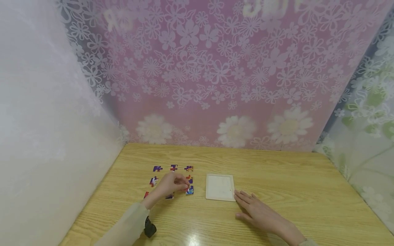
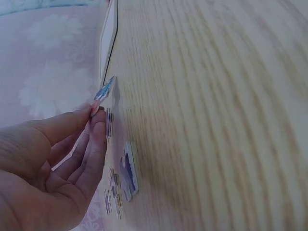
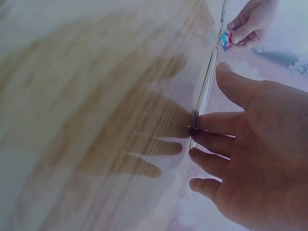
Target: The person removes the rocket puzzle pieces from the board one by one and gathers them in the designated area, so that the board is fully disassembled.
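Note:
Between thumb and fingers my left hand [image 1: 171, 183] pinches a blue and red jigsaw piece [image 2: 103, 93], lifted off the table in the left wrist view. Other jigsaw pieces lie around that hand: a purple one [image 1: 157, 168], another in the back row [image 1: 173, 167], an orange and purple one [image 1: 189, 168], and one at the left [image 1: 153, 181]. Part of the group is hidden under the left hand and forearm. My right hand [image 1: 258, 211] has its fingers extended, the fingertips touching the right edge of a pale square puzzle tray [image 1: 220, 175].
Everything lies on a wood-grain table [image 1: 277, 177]. A pink flowered curtain [image 1: 215, 85] hangs behind its back edge, and a white sheet [image 1: 55, 119] stands along the left side. On the left wrist sits a black device [image 1: 149, 228].

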{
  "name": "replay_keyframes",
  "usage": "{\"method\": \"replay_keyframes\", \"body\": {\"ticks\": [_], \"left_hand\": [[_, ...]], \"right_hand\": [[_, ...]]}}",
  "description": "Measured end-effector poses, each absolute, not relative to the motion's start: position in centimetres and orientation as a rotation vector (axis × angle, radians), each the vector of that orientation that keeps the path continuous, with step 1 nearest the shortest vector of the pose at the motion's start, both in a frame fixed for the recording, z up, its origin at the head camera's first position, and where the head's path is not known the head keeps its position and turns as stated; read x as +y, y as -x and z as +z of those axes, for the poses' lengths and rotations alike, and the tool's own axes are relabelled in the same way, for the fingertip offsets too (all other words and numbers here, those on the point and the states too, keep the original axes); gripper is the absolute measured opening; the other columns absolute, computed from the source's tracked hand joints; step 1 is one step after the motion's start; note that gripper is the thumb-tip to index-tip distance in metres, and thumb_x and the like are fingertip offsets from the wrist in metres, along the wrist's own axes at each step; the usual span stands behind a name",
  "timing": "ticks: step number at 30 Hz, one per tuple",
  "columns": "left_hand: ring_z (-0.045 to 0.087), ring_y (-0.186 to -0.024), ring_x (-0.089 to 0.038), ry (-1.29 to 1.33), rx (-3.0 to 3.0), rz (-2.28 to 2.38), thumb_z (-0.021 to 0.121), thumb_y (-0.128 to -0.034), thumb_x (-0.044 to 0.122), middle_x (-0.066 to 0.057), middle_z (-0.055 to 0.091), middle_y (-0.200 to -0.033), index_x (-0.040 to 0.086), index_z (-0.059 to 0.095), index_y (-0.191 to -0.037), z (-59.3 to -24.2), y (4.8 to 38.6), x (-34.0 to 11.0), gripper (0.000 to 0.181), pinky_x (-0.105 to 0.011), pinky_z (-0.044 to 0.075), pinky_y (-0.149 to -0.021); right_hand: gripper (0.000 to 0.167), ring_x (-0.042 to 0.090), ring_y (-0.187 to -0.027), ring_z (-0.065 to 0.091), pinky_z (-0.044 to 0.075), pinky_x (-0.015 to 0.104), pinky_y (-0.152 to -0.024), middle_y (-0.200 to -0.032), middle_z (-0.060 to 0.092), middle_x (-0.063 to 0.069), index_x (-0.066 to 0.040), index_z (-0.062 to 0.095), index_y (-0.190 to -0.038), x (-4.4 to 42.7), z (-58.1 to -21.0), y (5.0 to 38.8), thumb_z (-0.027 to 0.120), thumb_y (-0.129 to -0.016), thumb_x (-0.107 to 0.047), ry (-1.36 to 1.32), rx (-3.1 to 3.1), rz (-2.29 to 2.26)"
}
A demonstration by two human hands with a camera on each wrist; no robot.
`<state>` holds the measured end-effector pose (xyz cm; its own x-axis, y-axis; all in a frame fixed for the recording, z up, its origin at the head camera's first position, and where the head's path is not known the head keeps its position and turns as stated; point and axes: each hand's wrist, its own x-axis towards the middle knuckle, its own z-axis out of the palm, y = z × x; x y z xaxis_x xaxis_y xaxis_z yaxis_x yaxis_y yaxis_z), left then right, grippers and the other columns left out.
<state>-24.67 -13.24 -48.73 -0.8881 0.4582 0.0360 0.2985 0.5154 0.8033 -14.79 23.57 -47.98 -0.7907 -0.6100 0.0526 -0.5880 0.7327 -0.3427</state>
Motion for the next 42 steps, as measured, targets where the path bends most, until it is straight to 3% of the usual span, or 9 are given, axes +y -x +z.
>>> {"method": "replay_keyframes", "body": {"ticks": [9, 14, 21, 32, 42], "left_hand": [[0.065, -0.075, -0.009, -0.65, 2.641, 1.212, 0.077, -0.0913, 0.013, 0.003, 0.073, -0.087, 0.012, 0.077, -0.093, -48.2, 23.6, -12.9, 0.002, -0.027, 0.055, -0.068], [0.063, -0.071, -0.009, -0.622, 2.67, 1.172, 0.08, -0.086, 0.004, 0.004, 0.07, -0.084, 0.01, 0.076, -0.088, -48.2, 23.2, -12.5, 0.008, -0.024, 0.053, -0.062], [0.063, -0.071, -0.008, -0.615, 2.683, 1.123, 0.081, -0.0854, 0.003, 0.005, 0.07, -0.082, 0.012, 0.076, -0.086, -48.3, 23.1, -12.5, 0.01, -0.023, 0.053, -0.06], [0.063, -0.07, -0.009, -0.675, 2.678, 1.122, 0.079, -0.0867, 0.004, 0.003, 0.071, -0.081, 0.009, 0.076, -0.087, -48.0, 23.0, -12.8, 0.006, -0.022, 0.051, -0.058], [0.066, -0.066, -0.014, -0.691, 2.717, 1.123, 0.07, -0.0974, 0.017, 0.002, 0.074, -0.085, 0.013, 0.078, -0.095, -48.2, 23.5, -13.4, 0.009, -0.025, 0.049, -0.051]], "right_hand": [[0.069, 0.045, -0.141, 0.039, 0.029, 0.066, -0.111, -0.156, 0.04, 0.022, 0.006, 0.043, -0.149, 23.5, -48.0, 14.7, 0.054, -0.104, -0.044, 0.991, 2.879, -0.531], [0.068, 0.046, -0.141, 0.04, 0.03, 0.066, -0.11, -0.155, 0.041, 0.023, 0.007, 0.044, -0.149, 23.5, -47.9, 14.6, 0.055, -0.104, -0.043, 1.008, 2.888, -0.538], [0.068, 0.046, -0.141, 0.039, 0.029, 0.067, -0.11, -0.156, 0.041, 0.022, 0.007, 0.044, -0.149, 23.5, -47.8, 14.6, 0.054, -0.104, -0.043, 1.0, 2.878, -0.552], [0.069, 0.047, -0.142, 0.037, 0.028, 0.067, -0.111, -0.156, 0.041, 0.023, 0.006, 0.044, -0.149, 23.4, -47.8, 14.9, 0.055, -0.104, -0.044, 0.971, 2.867, -0.57], [0.064, 0.05, -0.141, 0.037, 0.026, 0.075, -0.108, -0.151, 0.046, 0.026, 0.007, 0.049, -0.145, 23.1, -47.3, 15.5, 0.056, -0.104, -0.041, 0.932, 2.864, -0.587]]}}
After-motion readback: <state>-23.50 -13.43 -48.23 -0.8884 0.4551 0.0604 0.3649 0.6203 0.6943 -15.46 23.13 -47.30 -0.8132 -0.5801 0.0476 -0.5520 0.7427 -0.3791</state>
